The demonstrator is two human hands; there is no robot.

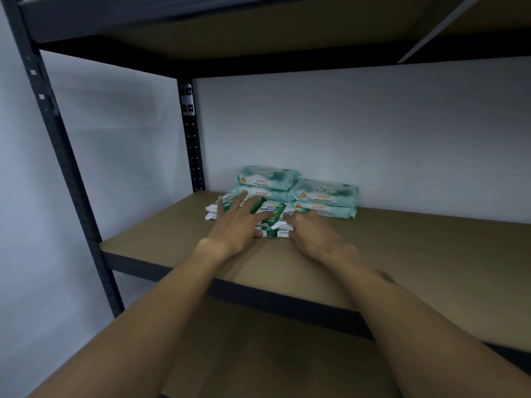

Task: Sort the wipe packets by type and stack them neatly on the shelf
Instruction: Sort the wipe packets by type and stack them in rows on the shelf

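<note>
- A plain grey-white wall (359,124) is seen behind the black perforated rear post (192,145) of a dark metal rack (61,156); the room is dimly lit.
- A flat brown board shelf (416,254) runs rightward and forward from the foot of the rear post. Its matt surface is judged smooth enough for packets to be slid across it.
- Soft-plastic pale teal wipe packets (323,195) are set in two stacks, each two high, just right of the rear post's foot and against the wall. The two stacks sit touching side by side.
- Small glossy green-and-white wipe packets (271,212) lie in a loose heap forward and right of the rear post's foot, touching the front of the teal stacks. Several are askew, so this type is judged not yet squared.
- These small packets are judged light, soft and slippery, likely to skid off one another. They would best be taken by the long sides and pressed gently from above.
- The left hand (237,224) lies on the heap on the side nearer the rear post, its grip released and its fingers spread flat.
- The right hand (313,235) is placed at the heap's far side. Blur hides its fingers, so it cannot be told whether its grip is clenched or released.
</note>
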